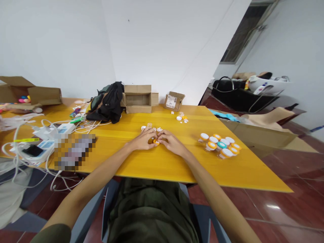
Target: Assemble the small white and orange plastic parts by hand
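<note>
Both hands meet over one small piece at the middle of the yellow wooden table (162, 162)

My left hand (143, 140) and right hand (172, 141) close fingertips together on a small orange-and-white round cap (156, 142), which lies between them, about equally near each; it is too tiny to judge any long axis. Right of the cap stands a cluster of white and orange lidded jars (220, 145), well apart

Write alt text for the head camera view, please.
Both hands, left hand and right hand, meet over a small orange piece on a yellow table; a cluster of small capped jars stands to the right.
</note>
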The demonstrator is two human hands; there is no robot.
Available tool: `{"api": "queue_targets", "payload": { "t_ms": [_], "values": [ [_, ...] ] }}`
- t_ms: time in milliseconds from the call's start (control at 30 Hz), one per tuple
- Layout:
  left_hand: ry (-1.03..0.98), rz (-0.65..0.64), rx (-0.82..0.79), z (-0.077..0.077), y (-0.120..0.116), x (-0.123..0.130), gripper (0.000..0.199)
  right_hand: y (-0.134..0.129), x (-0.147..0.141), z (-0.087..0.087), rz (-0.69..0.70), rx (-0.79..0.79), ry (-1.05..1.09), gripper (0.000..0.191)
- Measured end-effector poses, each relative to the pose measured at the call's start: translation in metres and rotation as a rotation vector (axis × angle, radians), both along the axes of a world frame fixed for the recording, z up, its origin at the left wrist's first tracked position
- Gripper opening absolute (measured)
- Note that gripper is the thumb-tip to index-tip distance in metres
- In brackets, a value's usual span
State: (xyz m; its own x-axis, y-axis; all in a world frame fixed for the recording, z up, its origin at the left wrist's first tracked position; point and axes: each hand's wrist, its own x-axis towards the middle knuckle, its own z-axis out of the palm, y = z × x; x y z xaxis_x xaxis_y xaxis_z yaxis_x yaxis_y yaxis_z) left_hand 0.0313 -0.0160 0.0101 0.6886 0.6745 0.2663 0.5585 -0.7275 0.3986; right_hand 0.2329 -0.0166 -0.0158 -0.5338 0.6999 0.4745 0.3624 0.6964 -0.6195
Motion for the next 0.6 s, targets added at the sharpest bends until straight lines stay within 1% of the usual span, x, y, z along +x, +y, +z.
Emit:
{"api": "queue_targets", "payload": {
  "t_ms": [433,600],
  "values": [
    [0.003,0.003,0.006,0.0001,-0.0008,0.0000,0.016,-0.0004,0.0001,-0.0001,0.002,0.018,-0.003,0.018],
    [0.012,-0.007,0.004,-0.0009,0.0000,-0.0003,0.015,-0.0001,0.0000,0.0005,-0.018,0.033,0.009,0.018]
  ]
}}
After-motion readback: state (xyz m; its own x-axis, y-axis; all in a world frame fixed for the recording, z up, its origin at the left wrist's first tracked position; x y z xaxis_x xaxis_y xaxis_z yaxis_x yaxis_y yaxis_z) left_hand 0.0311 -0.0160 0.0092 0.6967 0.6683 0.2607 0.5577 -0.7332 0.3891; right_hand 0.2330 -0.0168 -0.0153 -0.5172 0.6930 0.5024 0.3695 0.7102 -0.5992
